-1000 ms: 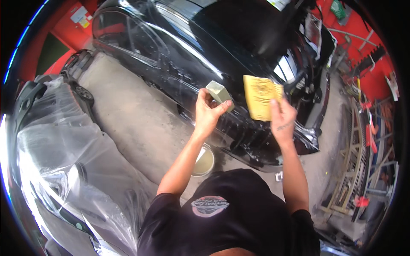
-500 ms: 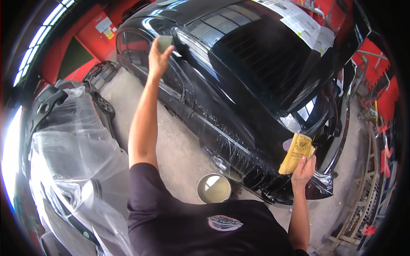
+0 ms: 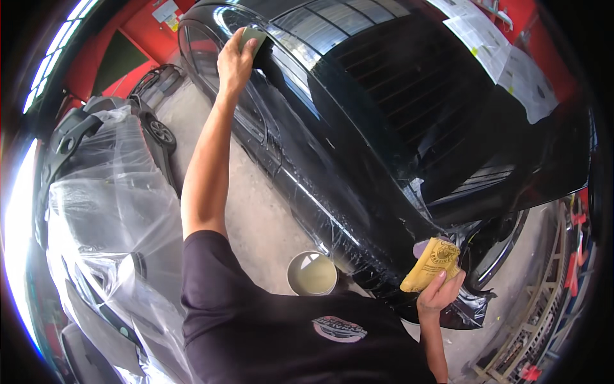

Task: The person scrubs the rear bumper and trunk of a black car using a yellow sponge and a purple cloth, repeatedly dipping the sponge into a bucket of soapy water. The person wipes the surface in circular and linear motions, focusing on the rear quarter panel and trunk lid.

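Clear plastic sheeting (image 3: 109,211) draped at far left. By left hand (image 3: 234,63), grey-green block (image 3: 256,37) grasped, held at upper side of black car (image 3: 358,160); contact cannot be told. Bucket (image 3: 312,274) of cloudy liquid set on floor (image 3: 256,221). Yellow printed paper (image 3: 430,267) gripped in right hand (image 3: 441,293), over car's near end, purple piece (image 3: 419,248) exposed behind.

The left hand (image 3: 234,69) hides part of the greenish block (image 3: 254,38), and whether the block touches the black car (image 3: 377,179) cannot be told. Most of a purple piece (image 3: 419,248) is covered by the yellow paper (image 3: 422,272); the right hand (image 3: 441,293) conceals one corner of that paper. The upper edge cuts off the car, the lower edge the dark shirt (image 3: 275,333). Cloudy plastic sheeting (image 3: 115,211) blurs the shapes beneath.
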`<action>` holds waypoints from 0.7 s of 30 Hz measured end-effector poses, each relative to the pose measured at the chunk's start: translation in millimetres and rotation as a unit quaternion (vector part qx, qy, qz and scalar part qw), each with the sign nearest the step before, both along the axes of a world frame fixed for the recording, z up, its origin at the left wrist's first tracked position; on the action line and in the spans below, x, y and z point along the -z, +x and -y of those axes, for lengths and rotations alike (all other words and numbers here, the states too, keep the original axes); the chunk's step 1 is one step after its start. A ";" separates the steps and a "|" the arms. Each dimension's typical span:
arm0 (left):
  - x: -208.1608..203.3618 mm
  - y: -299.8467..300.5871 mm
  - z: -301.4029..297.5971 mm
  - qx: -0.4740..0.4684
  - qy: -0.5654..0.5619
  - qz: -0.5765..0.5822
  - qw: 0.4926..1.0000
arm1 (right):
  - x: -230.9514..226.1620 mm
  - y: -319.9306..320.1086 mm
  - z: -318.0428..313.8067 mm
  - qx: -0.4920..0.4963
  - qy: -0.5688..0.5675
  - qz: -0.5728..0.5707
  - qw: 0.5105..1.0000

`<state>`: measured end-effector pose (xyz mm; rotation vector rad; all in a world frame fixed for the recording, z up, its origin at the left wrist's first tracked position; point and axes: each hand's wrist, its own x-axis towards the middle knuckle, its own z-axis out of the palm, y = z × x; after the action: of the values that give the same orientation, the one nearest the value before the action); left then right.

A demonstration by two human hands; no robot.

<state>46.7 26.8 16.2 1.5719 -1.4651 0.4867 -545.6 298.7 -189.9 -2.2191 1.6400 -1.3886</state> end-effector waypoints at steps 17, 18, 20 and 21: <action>99.5 -242.3 -163.2 0.112 0.044 0.078 0.990 | -4.1 2.9 4.5 -0.026 -0.015 0.000 1.000; 103.0 -253.8 -175.7 0.129 0.061 0.075 0.987 | -3.2 2.7 5.2 -0.022 -0.023 -0.003 0.999; 110.4 -263.3 -187.2 0.179 0.048 0.067 0.980 | -4.1 4.0 7.0 -0.014 -0.039 -0.011 0.999; 109.4 -260.3 -191.1 0.187 0.087 0.058 0.977 | -5.2 4.4 6.5 -0.010 -0.026 -0.006 1.000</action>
<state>-213.6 217.8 -93.2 1.3686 -1.8864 0.2376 -541.2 292.2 -184.8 -2.2691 1.5996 -1.4331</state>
